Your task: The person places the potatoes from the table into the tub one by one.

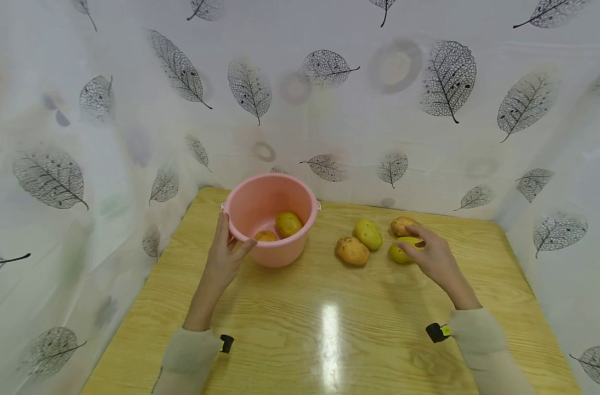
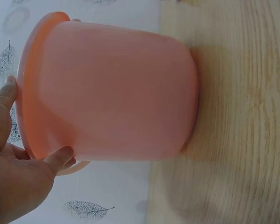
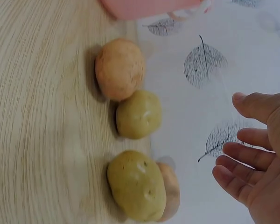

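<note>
A pink bucket (image 1: 280,253) stands on the table at the back left, with a yellow potato (image 1: 288,224) and a browner potato (image 1: 266,236) inside. My left hand (image 1: 224,258) holds its near left rim, thumb on the rim and fingers along the outer side. My right hand (image 1: 432,257) hovers over the potatoes at the right, fingers loosely bent, holding nothing. Just under it lie a yellow-green potato (image 3: 136,185) and a brown potato (image 1: 402,225). Left of these, a second brown potato (image 1: 352,251) touches another yellow-green potato (image 1: 368,234).
A wooden table (image 1: 280,329) carries everything, with a bright light reflection near its middle. White sheeting (image 1: 329,120) printed with dark leaves hangs behind the table and along both sides. A pale bucket handle (image 3: 191,15) shows in the right wrist view.
</note>
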{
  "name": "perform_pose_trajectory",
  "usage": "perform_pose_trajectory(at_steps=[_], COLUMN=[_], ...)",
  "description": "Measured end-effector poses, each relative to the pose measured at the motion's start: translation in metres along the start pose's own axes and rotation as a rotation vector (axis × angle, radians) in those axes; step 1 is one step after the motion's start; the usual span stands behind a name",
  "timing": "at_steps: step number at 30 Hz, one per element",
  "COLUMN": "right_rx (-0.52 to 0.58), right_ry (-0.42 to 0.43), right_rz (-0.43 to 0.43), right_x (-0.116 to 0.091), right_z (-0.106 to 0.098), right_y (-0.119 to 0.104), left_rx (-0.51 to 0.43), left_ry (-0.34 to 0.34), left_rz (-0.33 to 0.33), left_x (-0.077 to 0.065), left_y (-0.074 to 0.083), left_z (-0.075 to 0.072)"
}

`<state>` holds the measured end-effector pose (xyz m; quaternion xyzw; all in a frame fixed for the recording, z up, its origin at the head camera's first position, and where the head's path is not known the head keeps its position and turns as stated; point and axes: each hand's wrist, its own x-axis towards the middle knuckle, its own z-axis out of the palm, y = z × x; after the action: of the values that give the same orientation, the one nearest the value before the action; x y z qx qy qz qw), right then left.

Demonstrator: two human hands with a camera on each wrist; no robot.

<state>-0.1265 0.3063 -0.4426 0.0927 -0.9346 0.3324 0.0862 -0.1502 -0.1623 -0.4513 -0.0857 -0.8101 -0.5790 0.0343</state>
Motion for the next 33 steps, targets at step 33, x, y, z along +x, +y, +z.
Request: perform_pose_trajectory(at_steps=[33], right_rx=[-0.011], right_ry=[-0.091], right_rz=[0.163], right_x=[-0.009], right_z=[0.013], right_y=[0.082], left_rx=[-0.020], left_ry=[0.000], left_rz=[-0.001], left_x=[0.001], left_y=[-0.003], left_z=[0.000])
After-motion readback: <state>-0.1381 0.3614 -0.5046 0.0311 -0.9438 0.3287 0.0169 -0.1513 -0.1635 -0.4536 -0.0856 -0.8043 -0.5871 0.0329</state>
